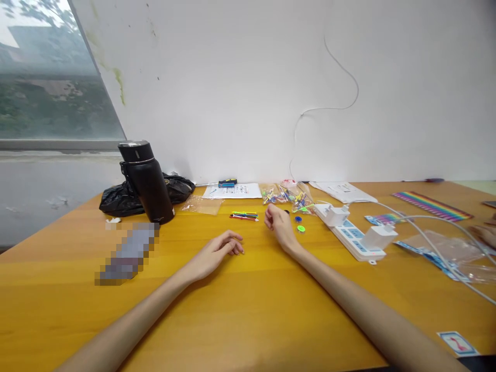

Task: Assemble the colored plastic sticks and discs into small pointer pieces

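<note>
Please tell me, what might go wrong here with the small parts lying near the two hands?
1. The blue disc and green disc lie loose beside the right hand; a sweep of the wrist might roll them away.
2. The white cable trails over the table by the power strip; the right forearm could snag it.
3. The coloured sticks lie ahead of the left hand and could scatter if brushed.

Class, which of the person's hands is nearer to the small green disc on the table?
Right. The right hand sits just left of the green disc, not touching it; the left hand lies farther left, nearer the camera.
</note>
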A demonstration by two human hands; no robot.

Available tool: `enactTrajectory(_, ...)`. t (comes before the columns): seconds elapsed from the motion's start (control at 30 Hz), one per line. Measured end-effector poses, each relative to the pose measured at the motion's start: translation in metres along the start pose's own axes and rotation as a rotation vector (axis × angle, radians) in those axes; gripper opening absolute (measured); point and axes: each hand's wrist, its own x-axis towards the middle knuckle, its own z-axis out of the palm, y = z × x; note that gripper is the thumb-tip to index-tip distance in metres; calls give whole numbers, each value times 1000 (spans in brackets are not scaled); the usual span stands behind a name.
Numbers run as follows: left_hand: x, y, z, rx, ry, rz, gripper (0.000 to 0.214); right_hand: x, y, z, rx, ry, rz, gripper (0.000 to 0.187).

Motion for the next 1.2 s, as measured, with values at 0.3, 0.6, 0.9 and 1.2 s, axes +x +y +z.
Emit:
enactTrajectory(0.3,-2,6,0,29,-11,-23,31,37,4,-78,-754,198,-48,22)
enactTrajectory(0.6,-3,8,-1,76,-26,-30,29,34,7,-106,-1408,69,253,33)
enactTrajectory(0.9,-2,0,-2,97,-32,-12,29,31,8,-107,-1543,-223,392,34)
enactTrajectory(1.2,-2,5,-2,113,-26,-21,27,28,6,-104,-1558,-247,347,29)
